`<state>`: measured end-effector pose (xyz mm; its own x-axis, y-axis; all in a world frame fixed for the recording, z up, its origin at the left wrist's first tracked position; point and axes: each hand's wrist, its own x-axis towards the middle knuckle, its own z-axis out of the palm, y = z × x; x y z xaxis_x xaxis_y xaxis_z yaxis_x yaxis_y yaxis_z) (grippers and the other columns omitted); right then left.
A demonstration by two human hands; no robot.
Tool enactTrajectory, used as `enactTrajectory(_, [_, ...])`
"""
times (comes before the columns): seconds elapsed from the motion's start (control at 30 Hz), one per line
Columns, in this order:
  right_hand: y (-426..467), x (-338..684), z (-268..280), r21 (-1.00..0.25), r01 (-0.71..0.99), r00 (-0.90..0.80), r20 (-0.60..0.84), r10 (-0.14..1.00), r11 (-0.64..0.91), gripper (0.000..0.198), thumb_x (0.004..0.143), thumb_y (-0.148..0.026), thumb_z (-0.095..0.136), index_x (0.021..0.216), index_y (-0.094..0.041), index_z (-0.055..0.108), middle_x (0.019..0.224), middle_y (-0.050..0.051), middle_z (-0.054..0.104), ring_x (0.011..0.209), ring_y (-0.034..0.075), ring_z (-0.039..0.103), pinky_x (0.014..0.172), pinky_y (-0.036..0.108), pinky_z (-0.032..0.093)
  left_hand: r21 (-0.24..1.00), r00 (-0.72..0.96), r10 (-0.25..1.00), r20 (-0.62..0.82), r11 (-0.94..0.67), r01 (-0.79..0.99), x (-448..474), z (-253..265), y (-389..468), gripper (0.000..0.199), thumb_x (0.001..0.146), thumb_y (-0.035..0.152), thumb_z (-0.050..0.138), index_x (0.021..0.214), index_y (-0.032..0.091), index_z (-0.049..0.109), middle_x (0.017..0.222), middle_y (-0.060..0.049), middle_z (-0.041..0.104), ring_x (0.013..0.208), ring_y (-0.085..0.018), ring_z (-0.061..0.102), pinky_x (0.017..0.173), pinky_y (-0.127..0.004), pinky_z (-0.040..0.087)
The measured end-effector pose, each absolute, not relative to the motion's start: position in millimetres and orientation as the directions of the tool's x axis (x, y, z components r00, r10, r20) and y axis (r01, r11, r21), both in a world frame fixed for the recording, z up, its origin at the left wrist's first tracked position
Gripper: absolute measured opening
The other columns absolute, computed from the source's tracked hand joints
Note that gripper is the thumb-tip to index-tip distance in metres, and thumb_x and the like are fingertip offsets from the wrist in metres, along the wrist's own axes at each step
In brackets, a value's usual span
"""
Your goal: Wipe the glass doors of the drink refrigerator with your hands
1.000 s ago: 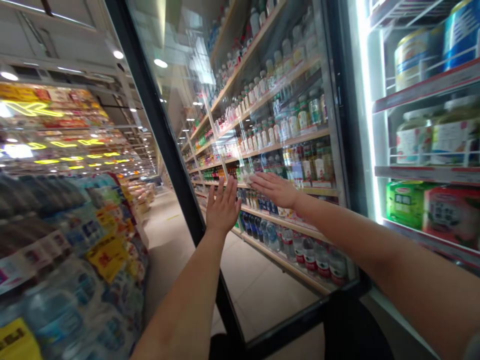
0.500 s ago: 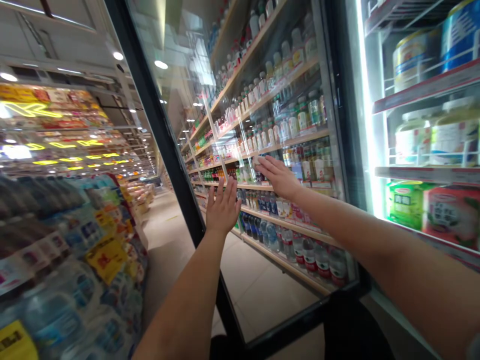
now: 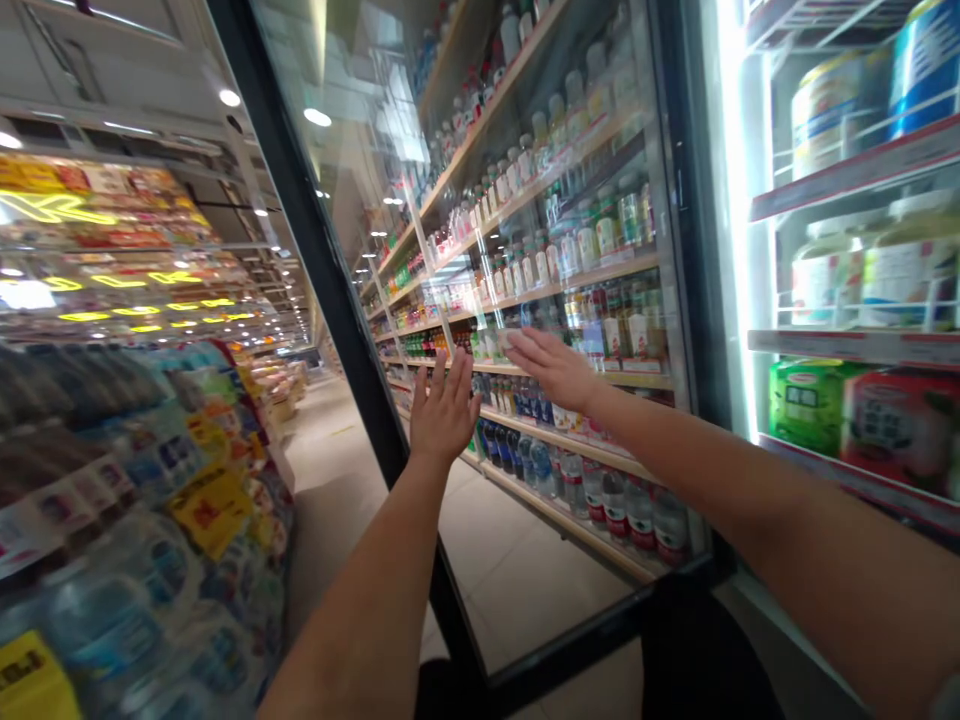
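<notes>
A glass door (image 3: 525,600) with a dark frame stands swung out in front of me. My left hand (image 3: 442,410) lies against its glass near the left frame bar, palm forward and fingers spread, holding nothing. To the right, my right hand (image 3: 553,368) reaches across with its fingers stretched out along the glass. A small pale piece of what looks like cloth (image 3: 510,338) shows under its fingertips, mostly covered by the hand.
Shelves of bottles (image 3: 615,510) are seen through or in the glass. On the right, the lit cooler (image 3: 855,345) holds cans, jars and packs. Bottled-water packs (image 3: 127,610) are stacked on the left beside an aisle floor (image 3: 322,480).
My right hand has slid slightly down the glass, the pale piece moving along with it. My left hand stays almost in place.
</notes>
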<state>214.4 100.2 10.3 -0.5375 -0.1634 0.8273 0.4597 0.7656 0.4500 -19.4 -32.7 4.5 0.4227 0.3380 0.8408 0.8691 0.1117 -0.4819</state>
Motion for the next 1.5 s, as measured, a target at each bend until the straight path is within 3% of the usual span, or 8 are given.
enactTrajectory(0.1, [99,214,7,0.563,0.342,-0.663,0.712,-0.231,0.753,0.074,0.09,-0.006,0.05,0.157,-0.032,0.031,0.161,0.0,0.039,0.153,0.021,0.026,0.122,0.047,0.031,-0.476,0.419,0.341,0.841,0.099,0.874,-19,5,-33,0.069,0.102,0.035,0.046,0.162,0.019,0.016,0.164,-0.007,0.025,0.156,-0.025,0.009,0.129,-0.05,0.004])
enactTrajectory(0.3, [99,212,20,0.374,0.544,-0.444,0.888,-0.121,0.751,0.07,0.09,-0.003,0.047,0.156,-0.021,0.035,0.163,0.008,0.034,0.154,0.027,0.021,0.121,0.051,0.031,-0.472,0.422,0.329,0.845,0.089,0.877,-19,4,-33,0.07,0.101,0.034,0.047,0.162,0.019,0.015,0.164,-0.007,0.026,0.155,-0.026,0.012,0.129,-0.05,0.005])
enactTrajectory(0.5, [101,220,11,0.613,0.33,-0.683,0.68,-0.266,0.718,0.072,0.091,-0.008,0.048,0.157,-0.031,0.031,0.16,0.0,0.04,0.152,0.022,0.028,0.121,0.047,0.033,-0.468,0.416,0.341,0.843,0.084,0.88,-18,4,-34,0.069,0.102,0.034,0.046,0.162,0.019,0.016,0.164,-0.008,0.026,0.155,-0.027,0.011,0.128,-0.051,0.007])
enactTrajectory(0.7, [104,221,21,0.289,0.576,-0.382,0.922,-0.061,0.765,0.074,0.091,-0.005,0.044,0.159,-0.028,0.028,0.164,0.005,0.032,0.155,0.026,0.021,0.121,0.053,0.031,-0.465,0.413,0.341,0.845,0.085,0.881,-19,4,-34,0.068,0.102,0.034,0.046,0.161,0.019,0.017,0.164,-0.008,0.026,0.156,-0.026,0.01,0.128,-0.051,0.006])
enactTrajectory(0.9, [101,224,12,0.542,0.345,-0.683,0.705,-0.191,0.766,0.074,0.09,-0.006,0.049,0.157,-0.031,0.033,0.161,0.002,0.039,0.153,0.024,0.026,0.122,0.05,0.031,-0.452,0.401,0.354,0.845,0.069,0.89,-16,4,-36,0.067,0.102,0.034,0.046,0.161,0.018,0.019,0.163,-0.008,0.027,0.156,-0.026,0.009,0.128,-0.051,0.005])
enactTrajectory(1.1, [105,223,18,0.336,0.501,-0.461,0.884,-0.083,0.797,0.077,0.089,-0.002,0.046,0.159,-0.029,0.03,0.164,0.004,0.032,0.155,0.025,0.021,0.123,0.052,0.029,-0.459,0.405,0.353,0.843,0.08,0.885,-17,4,-34,0.066,0.102,0.034,0.046,0.161,0.018,0.02,0.163,-0.008,0.027,0.156,-0.026,0.009,0.128,-0.051,0.005])
enactTrajectory(1.3, [99,224,10,0.554,0.322,-0.695,0.689,-0.206,0.768,0.074,0.09,-0.006,0.049,0.156,-0.033,0.033,0.159,0.0,0.041,0.152,0.021,0.029,0.122,0.047,0.031,-0.443,0.399,0.354,0.846,0.051,0.895,-17,4,-35,0.067,0.101,0.033,0.046,0.161,0.019,0.019,0.163,-0.008,0.027,0.155,-0.026,0.011,0.128,-0.052,0.005])
enactTrajectory(1.5, [102,221,16,0.34,0.518,-0.458,0.885,-0.082,0.785,0.077,0.089,-0.003,0.047,0.158,-0.03,0.03,0.164,0.003,0.033,0.154,0.025,0.022,0.122,0.052,0.03,-0.436,0.39,0.357,0.849,0.054,0.898,-17,5,-35,0.067,0.101,0.033,0.045,0.161,0.019,0.019,0.163,-0.008,0.026,0.156,-0.026,0.01,0.129,-0.051,0.005])
